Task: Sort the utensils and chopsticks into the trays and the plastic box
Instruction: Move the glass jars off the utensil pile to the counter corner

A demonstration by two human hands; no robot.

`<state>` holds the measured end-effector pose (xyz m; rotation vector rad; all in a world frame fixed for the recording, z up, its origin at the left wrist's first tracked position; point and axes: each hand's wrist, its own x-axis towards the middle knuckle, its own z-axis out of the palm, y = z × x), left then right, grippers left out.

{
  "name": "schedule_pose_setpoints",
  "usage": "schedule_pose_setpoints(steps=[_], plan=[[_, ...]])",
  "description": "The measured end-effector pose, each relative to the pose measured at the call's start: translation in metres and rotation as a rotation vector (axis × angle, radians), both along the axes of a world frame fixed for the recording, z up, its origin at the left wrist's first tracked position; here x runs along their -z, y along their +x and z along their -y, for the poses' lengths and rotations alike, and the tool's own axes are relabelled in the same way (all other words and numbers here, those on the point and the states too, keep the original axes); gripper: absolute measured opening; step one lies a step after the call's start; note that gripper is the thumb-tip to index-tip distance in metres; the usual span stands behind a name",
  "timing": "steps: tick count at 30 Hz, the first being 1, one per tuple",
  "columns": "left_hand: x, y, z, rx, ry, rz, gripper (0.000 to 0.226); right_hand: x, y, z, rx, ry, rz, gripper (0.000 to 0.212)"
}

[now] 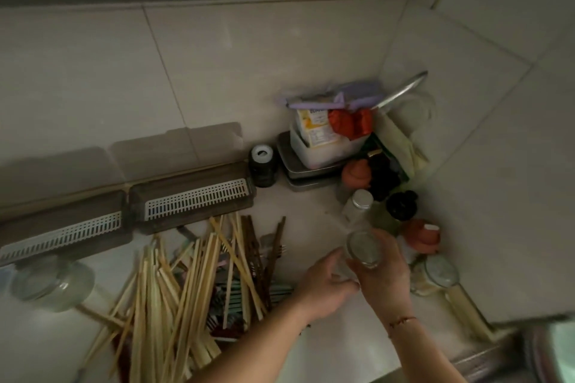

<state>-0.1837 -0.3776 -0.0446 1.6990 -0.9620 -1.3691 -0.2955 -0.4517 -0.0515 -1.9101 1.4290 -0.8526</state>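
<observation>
A loose pile of pale wooden chopsticks (186, 286) lies on the counter, with dark chopsticks (264, 252) and several metal utensils with coloured handles (230, 298) mixed in. Behind the pile, two brown trays with white slotted inserts stand against the wall with lids up: the left tray (62, 233) and the right tray (193, 199). To the pile's right, my right hand (385, 280) grips a clear glass jar (364, 249) held above the counter. My left hand (323, 286) curls round the jar's lower part. A plastic box (326, 149) stuffed with packets sits in the corner.
A glass jar (53, 283) lies at the left, another glass jar (435, 274) stands at the right. Stacked metal tins (298, 174), a black bottle (263, 165), terracotta pots (357, 174) and small bottles crowd the corner. A steel sink edge (535, 351) is at bottom right.
</observation>
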Motion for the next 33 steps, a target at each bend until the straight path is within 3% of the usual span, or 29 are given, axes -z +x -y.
schedule_pose_setpoints(steps=[8,12,15,23,28,33], plan=[[0.005,-0.014,0.022,-0.034,0.052,-0.073,0.068,0.006,-0.009,0.023,-0.042,-0.047,-0.051,0.064],[0.011,-0.016,0.023,-0.141,0.011,-0.026,0.063,0.010,-0.017,0.025,-0.144,-0.243,-0.241,0.061],[0.016,-0.019,0.021,-0.150,0.004,0.010,0.063,0.014,-0.024,0.021,-0.108,-0.383,-0.277,0.054],[0.011,-0.021,0.025,-0.034,0.007,-0.045,0.069,0.012,-0.021,0.026,-0.103,-0.312,-0.248,0.049],[0.010,-0.008,0.014,0.048,-0.022,0.013,0.059,0.012,-0.020,0.032,-0.133,-0.300,-0.246,0.046],[0.015,0.027,-0.009,-0.009,-0.030,0.044,0.055,0.012,-0.018,0.029,-0.079,-0.319,-0.295,0.050]])
